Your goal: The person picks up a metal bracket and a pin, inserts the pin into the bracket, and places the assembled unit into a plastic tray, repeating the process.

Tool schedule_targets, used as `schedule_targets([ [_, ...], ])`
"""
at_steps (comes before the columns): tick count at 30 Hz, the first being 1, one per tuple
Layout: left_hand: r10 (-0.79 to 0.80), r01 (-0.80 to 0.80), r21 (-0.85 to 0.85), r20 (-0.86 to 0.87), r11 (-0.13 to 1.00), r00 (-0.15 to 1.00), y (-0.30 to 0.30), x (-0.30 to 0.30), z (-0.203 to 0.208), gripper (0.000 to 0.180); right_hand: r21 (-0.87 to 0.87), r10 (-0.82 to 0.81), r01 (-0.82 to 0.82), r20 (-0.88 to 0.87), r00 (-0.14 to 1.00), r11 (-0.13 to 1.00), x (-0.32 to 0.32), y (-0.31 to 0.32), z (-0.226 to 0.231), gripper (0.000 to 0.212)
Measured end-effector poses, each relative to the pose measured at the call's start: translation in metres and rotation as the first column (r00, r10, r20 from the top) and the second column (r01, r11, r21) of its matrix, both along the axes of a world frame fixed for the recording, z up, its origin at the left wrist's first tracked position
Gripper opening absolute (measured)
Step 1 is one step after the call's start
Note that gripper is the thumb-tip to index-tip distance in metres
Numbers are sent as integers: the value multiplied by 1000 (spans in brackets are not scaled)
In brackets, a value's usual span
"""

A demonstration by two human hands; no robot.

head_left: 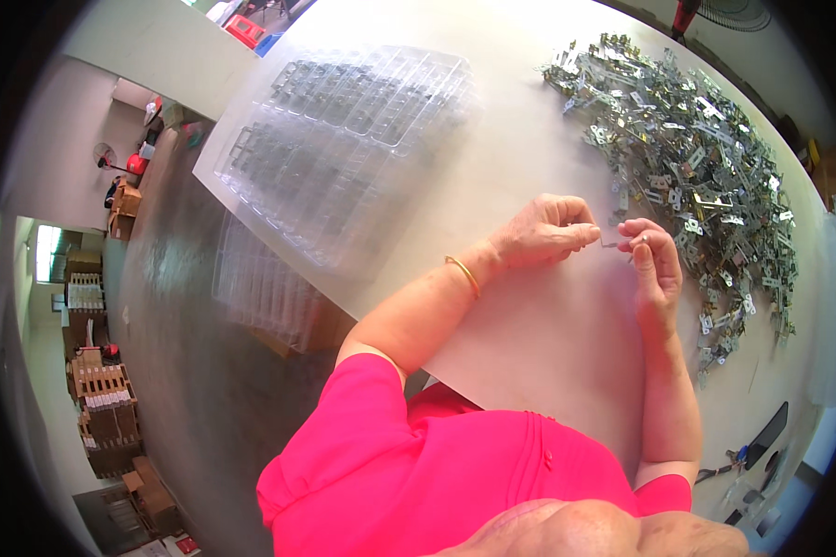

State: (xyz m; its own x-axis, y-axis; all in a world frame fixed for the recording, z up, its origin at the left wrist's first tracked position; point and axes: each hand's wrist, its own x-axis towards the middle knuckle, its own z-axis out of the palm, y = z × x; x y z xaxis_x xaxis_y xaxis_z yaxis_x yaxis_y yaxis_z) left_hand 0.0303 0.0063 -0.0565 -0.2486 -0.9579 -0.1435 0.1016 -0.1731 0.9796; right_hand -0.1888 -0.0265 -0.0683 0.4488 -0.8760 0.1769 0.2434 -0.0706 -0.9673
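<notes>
Over the pale table, my left hand (550,227) is closed in a pinch, thumb against forefinger. A small thin metal piece (609,245) shows in the narrow gap between my two hands, at the left fingertips; its exact shape is too small to tell. Facing it, my right hand (655,265) has its thumb and fingers drawn together, and what they grip is mostly hidden. Just beyond and to the right of my right hand spreads a big heap of small metal brackets (687,167), silver with some brass-coloured bits.
Clear plastic compartment trays (344,139) with small metal parts lie on the table (520,343) at the left. More clear trays (265,283) stand lower, beside the table's left edge. Pliers-like tools and a dark flat object (766,436) rest at the right. Cardboard boxes (107,390) line the far left.
</notes>
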Motion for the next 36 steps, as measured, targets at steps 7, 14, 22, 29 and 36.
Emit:
schedule_targets([
  [7, 24, -24, 27, 3, 999, 1000, -1, 0, -1, 22, -494, -86, -59, -266, 960, 868, 6, 5, 8, 9],
  [14, -47, 49, 101, -29, 994, 998, -1, 4, 3, 37, -535, -101, -64, -273, 957, 842, 6, 7, 1, 10],
  [22, -92, 25, -159, -425, 987, 900, -13, 16, -14, 49, 259, -123, 102, 65, 990, 960, 8, 3, 1, 11],
  [29, -68, 11, -180, -311, 984, 948, -9, 5, -5, 43, 362, -48, -52, 262, 964, 931, 6, -2, -9, 10],
  [36, 81, -131, -92, -414, 987, 907, -9, 2, -13, 25, 277, -111, 79, 104, 988, 958, 13, 6, -10, 13],
])
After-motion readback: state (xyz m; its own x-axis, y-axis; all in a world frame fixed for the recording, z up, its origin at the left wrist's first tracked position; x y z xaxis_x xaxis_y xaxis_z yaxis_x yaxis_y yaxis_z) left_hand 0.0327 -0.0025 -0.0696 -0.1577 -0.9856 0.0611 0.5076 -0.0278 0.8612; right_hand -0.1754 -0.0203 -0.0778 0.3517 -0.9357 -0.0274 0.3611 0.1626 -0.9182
